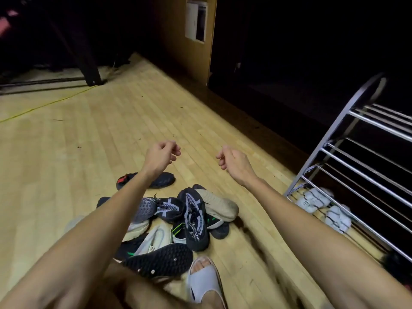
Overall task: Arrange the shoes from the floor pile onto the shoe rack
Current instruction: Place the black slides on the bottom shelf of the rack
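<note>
From the head view, both arms reached out over the floor pile, the left hand and the right hand hanging above bare boards with fingers loosely curled and gripping nothing. The pile lay on the wooden floor below the forearms, near the person's slippered foot; the shoe rack stood to the right, its lowest tier already carrying a white pair. The step in hand looked like choosing the next shoes, and it would go best by finding a matched pair rather than seizing whatever lay uppermost: the dark shoe with pale lacing sat on top, with a similar one just beside it. Lifting those first should spare the tangle beneath. A black shoe with a red heel lay apart from the heap, partly hidden by the left forearm. A yellow cable crossed the far floor, well clear of the work.
</note>
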`<action>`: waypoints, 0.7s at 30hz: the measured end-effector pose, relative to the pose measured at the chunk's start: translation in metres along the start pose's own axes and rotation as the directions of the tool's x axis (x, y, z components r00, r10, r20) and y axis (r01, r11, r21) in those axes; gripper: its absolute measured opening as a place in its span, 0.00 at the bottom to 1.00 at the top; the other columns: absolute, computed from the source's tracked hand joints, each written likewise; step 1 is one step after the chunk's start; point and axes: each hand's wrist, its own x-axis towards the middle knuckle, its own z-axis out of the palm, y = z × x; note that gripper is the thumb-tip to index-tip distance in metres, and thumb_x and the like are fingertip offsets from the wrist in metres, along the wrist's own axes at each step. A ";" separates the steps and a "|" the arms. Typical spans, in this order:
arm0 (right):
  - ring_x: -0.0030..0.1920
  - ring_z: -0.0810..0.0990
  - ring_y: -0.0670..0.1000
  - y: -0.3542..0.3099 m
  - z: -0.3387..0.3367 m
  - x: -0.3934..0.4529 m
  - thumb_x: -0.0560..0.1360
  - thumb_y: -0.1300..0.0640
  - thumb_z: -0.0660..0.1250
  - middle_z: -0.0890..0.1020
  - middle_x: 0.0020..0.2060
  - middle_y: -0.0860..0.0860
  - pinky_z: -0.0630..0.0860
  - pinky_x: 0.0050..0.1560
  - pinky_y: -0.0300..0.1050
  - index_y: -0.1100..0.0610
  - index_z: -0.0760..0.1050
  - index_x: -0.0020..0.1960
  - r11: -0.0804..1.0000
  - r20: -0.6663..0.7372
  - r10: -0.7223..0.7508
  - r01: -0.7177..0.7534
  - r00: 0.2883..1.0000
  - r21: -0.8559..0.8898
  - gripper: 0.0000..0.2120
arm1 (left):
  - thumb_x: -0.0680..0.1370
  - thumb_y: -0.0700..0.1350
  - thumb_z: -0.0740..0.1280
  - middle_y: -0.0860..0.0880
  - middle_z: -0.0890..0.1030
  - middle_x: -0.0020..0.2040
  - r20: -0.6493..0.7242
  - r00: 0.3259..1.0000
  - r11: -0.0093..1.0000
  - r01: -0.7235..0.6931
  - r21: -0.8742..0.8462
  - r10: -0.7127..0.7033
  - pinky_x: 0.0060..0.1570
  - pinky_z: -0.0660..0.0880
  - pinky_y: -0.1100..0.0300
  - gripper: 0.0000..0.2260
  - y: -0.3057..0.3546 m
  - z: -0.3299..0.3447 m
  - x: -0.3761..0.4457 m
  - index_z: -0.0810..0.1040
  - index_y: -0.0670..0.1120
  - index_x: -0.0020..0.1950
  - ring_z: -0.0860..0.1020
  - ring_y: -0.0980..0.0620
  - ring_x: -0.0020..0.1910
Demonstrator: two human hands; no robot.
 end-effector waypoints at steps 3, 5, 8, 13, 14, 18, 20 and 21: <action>0.47 0.79 0.52 -0.012 0.020 0.010 0.82 0.48 0.51 0.82 0.44 0.52 0.76 0.56 0.54 0.51 0.78 0.45 0.999 0.030 -0.026 0.027 0.999 -0.028 0.18 | 0.82 0.50 0.58 0.48 0.83 0.40 0.020 0.999 0.989 -0.030 0.144 0.028 0.37 0.72 0.60 0.16 -0.009 -0.030 0.007 0.81 0.44 0.44 0.76 0.53 0.35; 0.51 0.80 0.53 -0.016 0.034 0.017 0.82 0.48 0.51 0.82 0.47 0.52 0.75 0.58 0.53 0.53 0.79 0.48 0.998 0.056 -0.040 0.042 0.998 -0.043 0.19 | 0.82 0.50 0.58 0.48 0.83 0.40 0.031 0.999 0.978 -0.046 0.203 0.041 0.36 0.71 0.61 0.15 -0.016 -0.047 0.011 0.80 0.44 0.43 0.76 0.53 0.35; 0.55 0.78 0.52 -0.012 0.056 0.029 0.83 0.49 0.51 0.81 0.51 0.50 0.72 0.57 0.48 0.53 0.79 0.50 0.991 0.129 -0.065 0.079 0.990 -0.109 0.19 | 0.82 0.50 0.58 0.48 0.83 0.41 0.058 0.998 0.961 -0.026 0.274 0.010 0.37 0.72 0.60 0.15 -0.030 -0.067 0.016 0.80 0.45 0.43 0.77 0.52 0.37; 0.56 0.78 0.52 -0.005 0.093 0.065 0.83 0.48 0.52 0.82 0.53 0.51 0.70 0.53 0.45 0.54 0.79 0.52 0.982 0.265 -0.066 0.110 0.962 -0.152 0.18 | 0.82 0.50 0.59 0.47 0.83 0.43 0.062 0.990 0.928 0.098 0.361 -0.128 0.42 0.78 0.52 0.14 -0.069 -0.082 0.044 0.80 0.43 0.48 0.80 0.49 0.39; 0.57 0.78 0.53 0.000 0.099 0.074 0.83 0.47 0.52 0.82 0.54 0.51 0.70 0.55 0.46 0.54 0.79 0.54 0.984 0.286 -0.048 0.095 0.957 -0.153 0.19 | 0.82 0.49 0.59 0.47 0.84 0.42 0.059 0.988 0.914 0.107 0.392 -0.141 0.41 0.77 0.54 0.14 -0.079 -0.082 0.051 0.80 0.44 0.47 0.79 0.49 0.39; 0.64 0.75 0.53 0.024 0.118 0.104 0.83 0.44 0.50 0.79 0.63 0.52 0.68 0.64 0.47 0.55 0.77 0.64 0.988 0.361 0.046 0.011 0.932 -0.154 0.24 | 0.81 0.49 0.60 0.47 0.83 0.40 0.019 0.970 0.836 0.199 0.511 -0.242 0.40 0.73 0.56 0.13 -0.127 -0.084 0.082 0.80 0.44 0.45 0.78 0.48 0.39; 0.65 0.74 0.54 0.041 0.129 0.118 0.83 0.45 0.49 0.78 0.65 0.54 0.66 0.62 0.46 0.58 0.76 0.65 0.987 0.384 0.076 -0.013 0.920 -0.163 0.24 | 0.81 0.49 0.59 0.46 0.81 0.40 -0.001 0.955 0.788 0.246 0.564 -0.297 0.37 0.70 0.57 0.13 -0.152 -0.084 0.097 0.80 0.45 0.45 0.76 0.47 0.39; 0.66 0.74 0.54 0.050 0.134 0.124 0.84 0.45 0.49 0.78 0.65 0.56 0.66 0.61 0.45 0.59 0.75 0.65 0.986 0.392 0.091 -0.027 0.916 -0.167 0.25 | 0.81 0.49 0.59 0.45 0.80 0.40 -0.009 0.950 0.770 0.259 0.584 -0.312 0.37 0.68 0.58 0.13 -0.162 -0.082 0.104 0.80 0.45 0.45 0.75 0.47 0.39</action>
